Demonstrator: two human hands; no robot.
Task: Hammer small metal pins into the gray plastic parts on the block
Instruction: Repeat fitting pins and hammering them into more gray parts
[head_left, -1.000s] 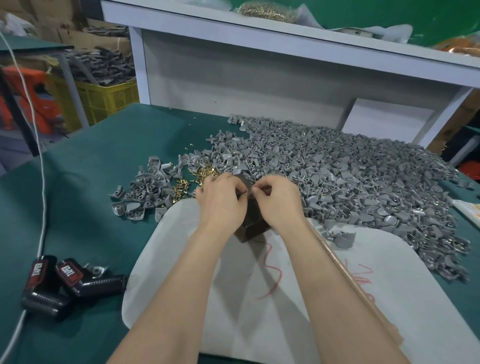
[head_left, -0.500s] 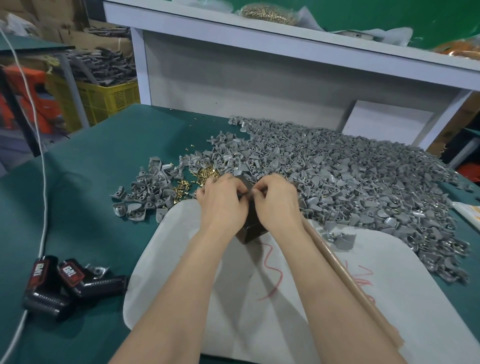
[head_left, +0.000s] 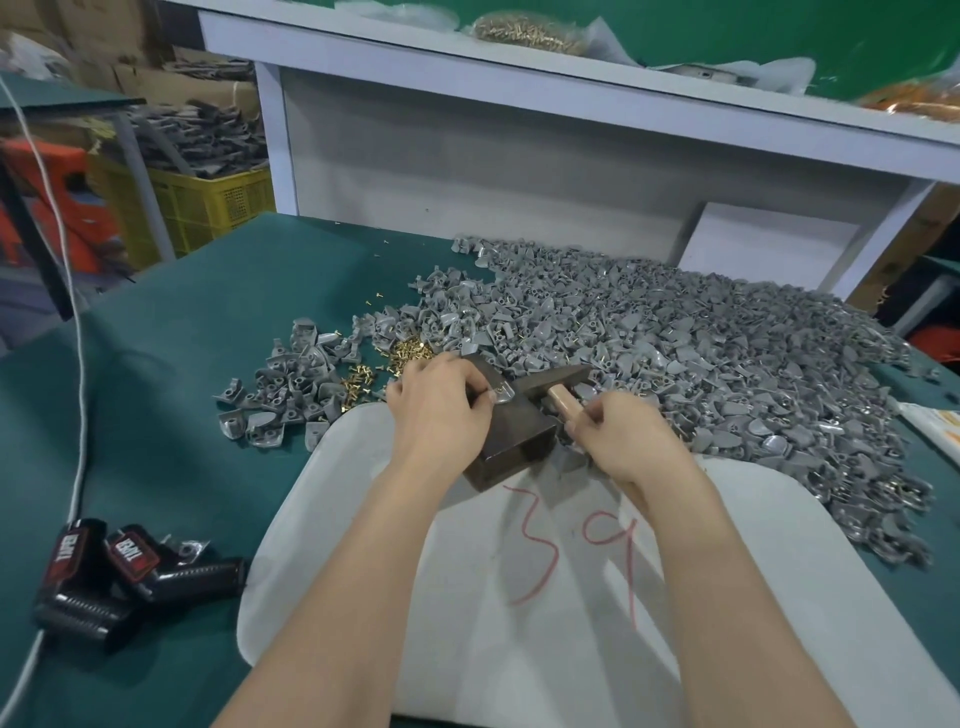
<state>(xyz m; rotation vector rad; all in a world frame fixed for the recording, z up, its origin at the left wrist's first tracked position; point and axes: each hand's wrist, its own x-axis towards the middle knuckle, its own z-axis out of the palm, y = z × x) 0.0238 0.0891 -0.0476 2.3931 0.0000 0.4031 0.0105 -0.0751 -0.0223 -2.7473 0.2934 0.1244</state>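
While the left hand (head_left: 436, 410) pinches a gray part (head_left: 500, 391) on top of the block (head_left: 519, 434), the right hand (head_left: 628, 436) is clamped round the wooden handle of the hammer (head_left: 558, 378), whose head sits just over the block beside that part.

Whether a pin stands in the part is too small to tell, so this is probably the strike itself. Most of the work looks left: a huge pile of gray parts (head_left: 701, 364) spreads behind and right of the block, a smaller cluster (head_left: 291, 384) lies to its left, and loose brass pins (head_left: 410, 351) sit just behind it. The block stands on the far edge of a white board (head_left: 519, 623). Black tools (head_left: 130, 571) lie well to the left, clear of the work. Loose parts crowd the block's right side under the handle, and the left fingertips sit near where the head would fall.
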